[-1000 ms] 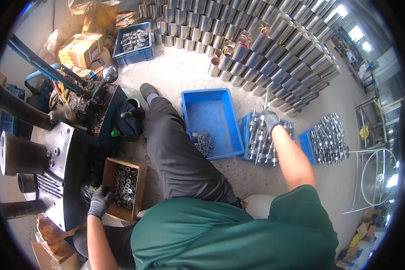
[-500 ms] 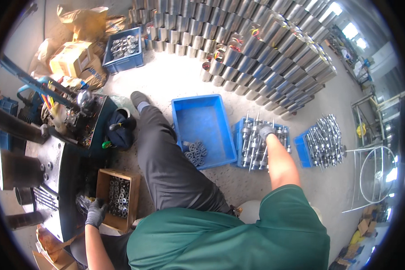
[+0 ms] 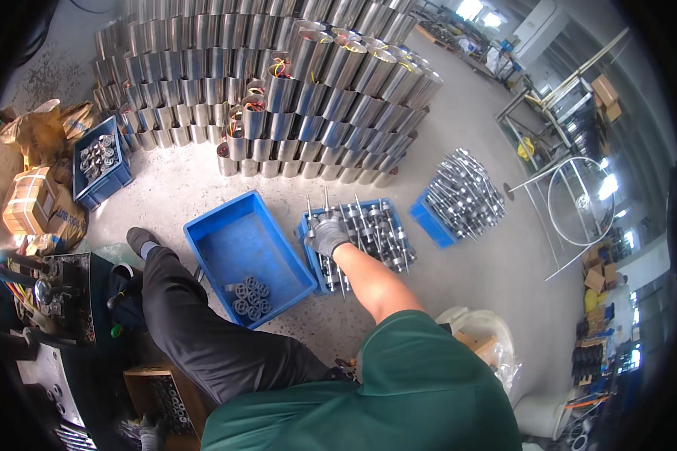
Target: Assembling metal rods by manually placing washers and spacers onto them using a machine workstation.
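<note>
My right hand [image 3: 328, 234], in a grey glove, reaches down into a blue crate [image 3: 421, 214] full of metal rotor shafts [image 3: 380, 233] and rests on them; whether it grips one I cannot tell. My left hand [image 3: 152, 434], also gloved, is at the bottom edge by a cardboard box of small metal rings [image 3: 169, 402]; its fingers are mostly cut off by the frame. A larger blue bin [image 3: 226, 233] beside my leg holds several grey ring-shaped parts [image 3: 250, 297] in its near corner.
Stacked shiny metal cylinders [image 3: 293, 90] fill the floor ahead. Another blue crate of shafts [image 3: 462, 192] lies to the right, a small blue crate of parts [image 3: 101, 158] and cardboard boxes [image 3: 34, 199] to the left. A dark machine [image 3: 49, 316] stands at my left.
My view has swung to the right and forward, so the machine and the left box slid toward the edge. My right hand has stayed on the shafts in the crate.
</note>
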{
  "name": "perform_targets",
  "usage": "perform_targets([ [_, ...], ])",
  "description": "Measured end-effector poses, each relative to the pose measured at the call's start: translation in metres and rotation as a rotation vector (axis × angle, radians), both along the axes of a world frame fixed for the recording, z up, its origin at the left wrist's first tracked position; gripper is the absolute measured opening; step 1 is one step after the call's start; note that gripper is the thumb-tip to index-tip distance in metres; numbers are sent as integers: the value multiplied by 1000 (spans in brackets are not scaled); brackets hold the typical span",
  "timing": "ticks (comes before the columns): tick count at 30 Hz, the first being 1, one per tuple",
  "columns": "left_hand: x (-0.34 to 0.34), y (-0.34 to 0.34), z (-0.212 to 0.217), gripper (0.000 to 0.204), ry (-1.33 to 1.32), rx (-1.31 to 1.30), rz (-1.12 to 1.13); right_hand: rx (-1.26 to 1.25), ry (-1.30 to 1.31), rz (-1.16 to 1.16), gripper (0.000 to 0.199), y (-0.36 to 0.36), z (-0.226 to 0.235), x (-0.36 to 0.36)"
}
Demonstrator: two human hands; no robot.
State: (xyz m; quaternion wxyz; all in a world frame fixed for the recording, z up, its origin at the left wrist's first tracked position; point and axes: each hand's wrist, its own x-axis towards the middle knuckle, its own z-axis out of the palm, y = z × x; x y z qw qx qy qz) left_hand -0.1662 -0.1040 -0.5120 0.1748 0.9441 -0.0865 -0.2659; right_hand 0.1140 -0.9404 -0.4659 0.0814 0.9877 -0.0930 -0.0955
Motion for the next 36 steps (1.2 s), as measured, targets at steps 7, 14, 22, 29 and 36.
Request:
perform_targets([
  [7, -31, -42, 33, 33, 183, -776, 909, -72, 366, 123, 103, 56, 40, 25],
  [14, 25, -87, 70, 34, 119, -304, 571, -240, 195, 148, 105, -7, -6, -6],
  [22, 9, -61, 59, 34, -38, -135, 292, -154, 151, 152, 85, -7, 5, 4],
  [29, 18, -110, 156, 34, 27, -53, 580, -103, 236, 74, 65, 27, 31, 25],
  [36, 19, -119, 241, 36, -374, -196, 572, 100, 180, 228, 47, 44, 63, 70],
])
